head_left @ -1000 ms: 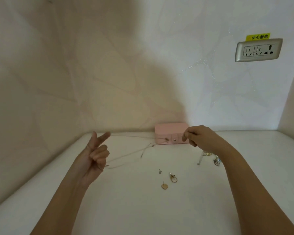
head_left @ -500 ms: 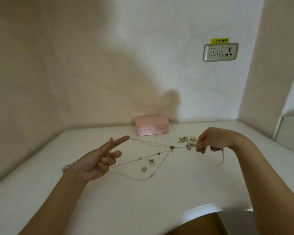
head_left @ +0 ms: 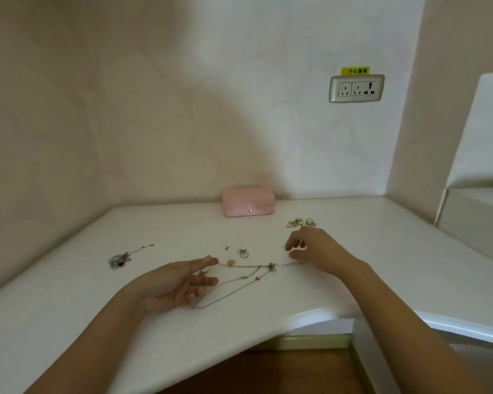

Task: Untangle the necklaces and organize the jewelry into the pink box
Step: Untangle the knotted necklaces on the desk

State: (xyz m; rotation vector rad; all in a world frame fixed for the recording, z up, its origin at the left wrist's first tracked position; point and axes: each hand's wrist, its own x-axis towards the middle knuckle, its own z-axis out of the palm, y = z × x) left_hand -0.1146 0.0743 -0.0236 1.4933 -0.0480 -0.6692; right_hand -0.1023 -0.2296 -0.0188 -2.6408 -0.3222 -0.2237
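a white tabletop (head_left: 382,251) fills a corner of pale, faintly patterned walls, and dark wooden floor (head_left: 268,371) shows below its curved near edge. on the far wall, up to the right, sits a silver wall socket (head_left: 356,88) with a yellow label (head_left: 355,70) just above it.

the small pink box (head_left: 248,201), rounded, with a shiny snap on its front, stands closed at the far edge against the wall. to its right and a little nearer lies a little cluster of gold rings (head_left: 300,222). well off to the left there is a small tangled silver necklace (head_left: 120,258) in a heap, one strand trailing to the far right of it.

between the two hands a long thin chain necklace (head_left: 234,282) with tiny charms is spread flat on the table, a straight strand running left to right and a loop sagging toward the near edge. just beyond it are a round gold disc earring (head_left: 231,262), a small ring (head_left: 244,253) and a tiny stud (head_left: 227,247).

the left hand (head_left: 180,282) lies palm up, released, its fingers loose at the chain's left end. i cannot tell whether the chain touches them. the right hand (head_left: 313,248) is palm down over the chain's right end, fingers loosely bent and apart, grasping nothing that i can see.
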